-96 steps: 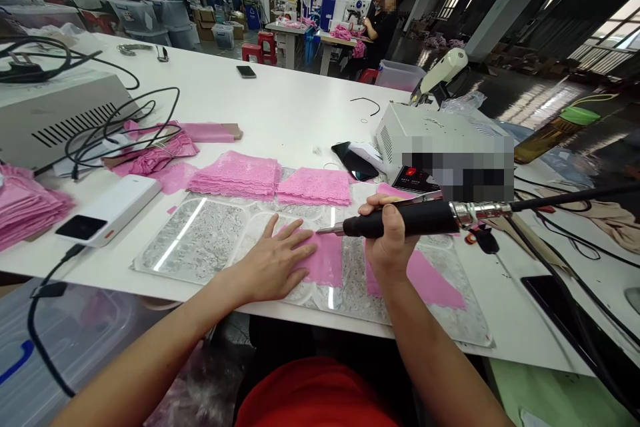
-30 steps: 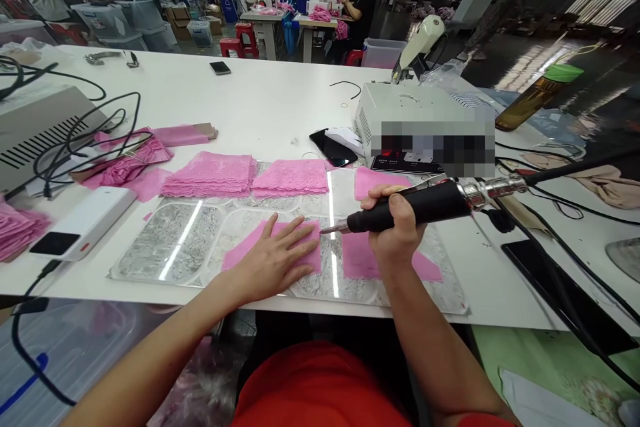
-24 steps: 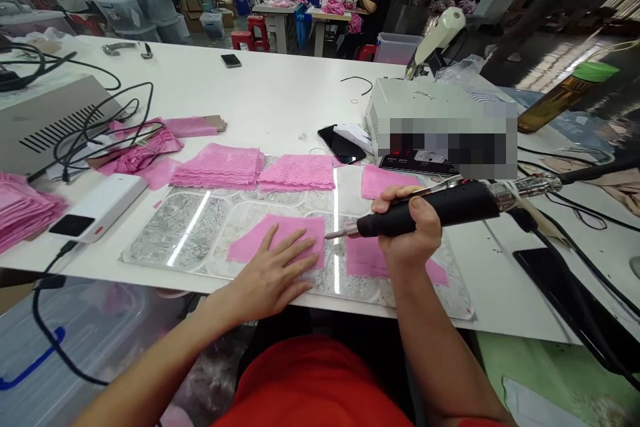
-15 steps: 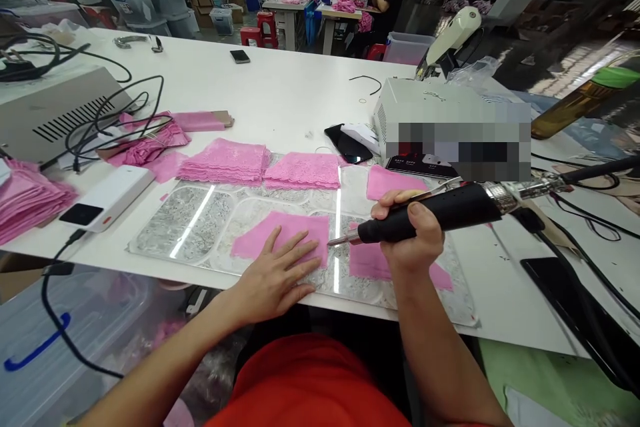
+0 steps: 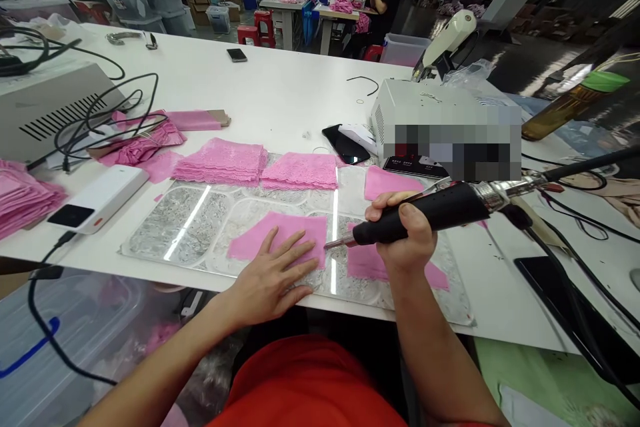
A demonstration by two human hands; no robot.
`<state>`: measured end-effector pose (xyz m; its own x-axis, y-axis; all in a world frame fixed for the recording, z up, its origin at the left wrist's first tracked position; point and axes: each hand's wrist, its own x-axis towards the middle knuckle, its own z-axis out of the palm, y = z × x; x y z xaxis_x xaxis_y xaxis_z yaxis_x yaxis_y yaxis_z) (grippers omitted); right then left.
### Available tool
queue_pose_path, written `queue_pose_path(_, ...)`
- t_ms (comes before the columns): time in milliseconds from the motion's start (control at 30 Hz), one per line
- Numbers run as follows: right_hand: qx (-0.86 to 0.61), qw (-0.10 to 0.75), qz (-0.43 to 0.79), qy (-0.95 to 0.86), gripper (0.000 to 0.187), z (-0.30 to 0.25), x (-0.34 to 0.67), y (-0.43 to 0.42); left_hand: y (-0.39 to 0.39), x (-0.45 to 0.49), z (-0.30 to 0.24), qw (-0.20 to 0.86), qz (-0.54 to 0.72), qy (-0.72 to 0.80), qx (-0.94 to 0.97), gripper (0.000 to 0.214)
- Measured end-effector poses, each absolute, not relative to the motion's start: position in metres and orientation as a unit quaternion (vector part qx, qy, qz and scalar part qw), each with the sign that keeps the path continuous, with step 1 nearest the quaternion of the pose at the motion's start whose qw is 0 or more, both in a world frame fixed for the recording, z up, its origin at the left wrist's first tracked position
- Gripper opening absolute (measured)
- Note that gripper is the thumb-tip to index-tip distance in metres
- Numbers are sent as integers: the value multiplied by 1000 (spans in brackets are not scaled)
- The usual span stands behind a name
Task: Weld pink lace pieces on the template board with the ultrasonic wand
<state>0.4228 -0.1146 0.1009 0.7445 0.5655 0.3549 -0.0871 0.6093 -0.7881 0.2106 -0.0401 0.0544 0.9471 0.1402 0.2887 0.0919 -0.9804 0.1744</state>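
Observation:
My left hand lies flat, fingers spread, on a pink fabric piece that rests on a clear-topped, grey patterned mat. In my right hand is a black corded handpiece with a slim metal tip, its cable running off to the right. That tip meets the right edge of the fabric piece, or lies just beside it; exact contact cannot be made out. Under my right hand and wrist lies a second pink piece, partly hidden. Two stacks of pink lace fabric, a taller one and a lower one, sit behind my left hand.
Grey box units stand at left and right, with loose black cables around them. A white power bank is near the left front edge. A black phone lies farther back. At right stands a green-capped bottle.
The whole view has shifted slightly left. Both hands, the handpiece and the fabric piece keep nearly the same places relative to one another.

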Motion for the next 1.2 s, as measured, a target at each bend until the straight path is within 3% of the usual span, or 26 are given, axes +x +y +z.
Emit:
queue_pose_path(200, -392, 850, 194, -293, 14, 112, 429, -117, -40, 210, 58, 85, 165, 58, 981, 35)
queue_pose_path(500, -423, 861, 87, -268, 14, 118, 482, -132, -70, 252, 57, 116, 217, 65, 967, 31)
queue_pose_path(767, -398, 877, 122, -240, 14, 101, 477, -126, -77, 285, 54, 78, 219, 100, 968, 32)
queue_pose_path(1200, -383, 868, 135, -287, 11, 95, 475, -121, -80, 279, 50, 105, 235, 92, 962, 32)
